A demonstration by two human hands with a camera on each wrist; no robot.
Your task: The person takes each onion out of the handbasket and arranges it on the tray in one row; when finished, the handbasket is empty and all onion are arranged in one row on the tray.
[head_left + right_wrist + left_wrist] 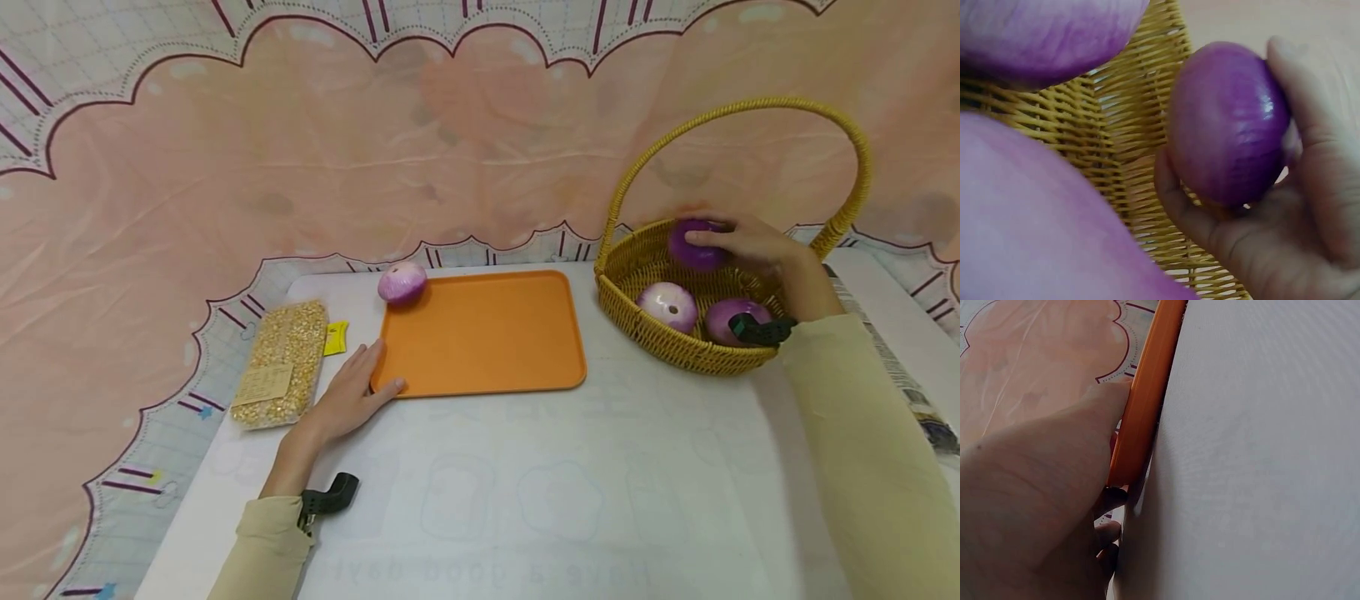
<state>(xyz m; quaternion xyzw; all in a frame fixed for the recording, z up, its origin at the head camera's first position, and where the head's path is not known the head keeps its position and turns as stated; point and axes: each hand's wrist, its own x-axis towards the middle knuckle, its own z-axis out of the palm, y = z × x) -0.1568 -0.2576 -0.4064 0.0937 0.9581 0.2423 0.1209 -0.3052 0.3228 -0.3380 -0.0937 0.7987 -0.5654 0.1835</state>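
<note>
In the head view my right hand grips a purple onion at the back of the yellow wicker basket. The right wrist view shows the fingers and thumb around this glossy onion. Two more onions lie in the basket, a pale one and a purple one partly covered by the wrist camera. My left hand touches the near left corner of the orange tray, fingers fairly straight along its side and thumb at the front rim. Another onion sits at the tray's far left corner.
A clear bag of corn kernels lies left of the tray, with a small yellow packet beside it. The basket's tall handle arches above the right hand. A patterned cloth hangs behind the white table.
</note>
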